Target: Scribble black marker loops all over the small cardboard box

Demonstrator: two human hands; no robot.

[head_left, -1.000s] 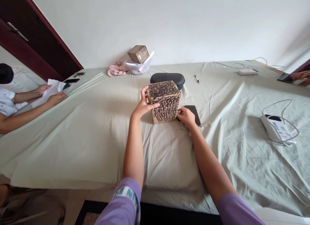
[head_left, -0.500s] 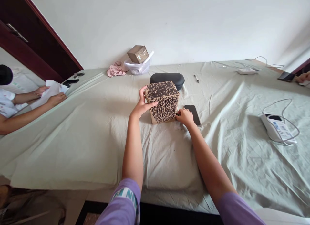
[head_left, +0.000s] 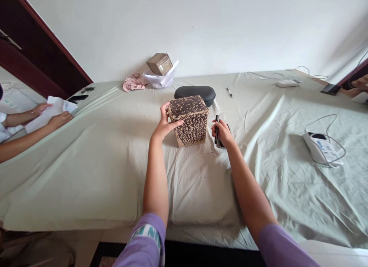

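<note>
A cardboard box (head_left: 191,125) covered in black looping scribbles stands upright on the cloth-covered table. My left hand (head_left: 165,123) grips its left side, thumb on the front face and fingers toward the top and back. To the right of the box, apart from it, my right hand (head_left: 222,131) is closed around a black marker (head_left: 217,129) held nearly upright. Beneath and behind that hand lies a dark phone-like slab (head_left: 228,128), mostly hidden. A black hard case (head_left: 195,93) sits just behind the box.
At the back, a plastic tub (head_left: 159,80) holds another cardboard box (head_left: 159,63), beside a pink cloth (head_left: 134,82). A pen (head_left: 229,92) lies farther back. Rightward is a white device (head_left: 323,150) with a cable. At left, another person's hands (head_left: 59,119) hold paper (head_left: 46,114).
My right hand has lifted away from the box's lower right edge and moved up, now showing the marker upright. My left hand keeps its hold on the box. The view has shifted slightly.
</note>
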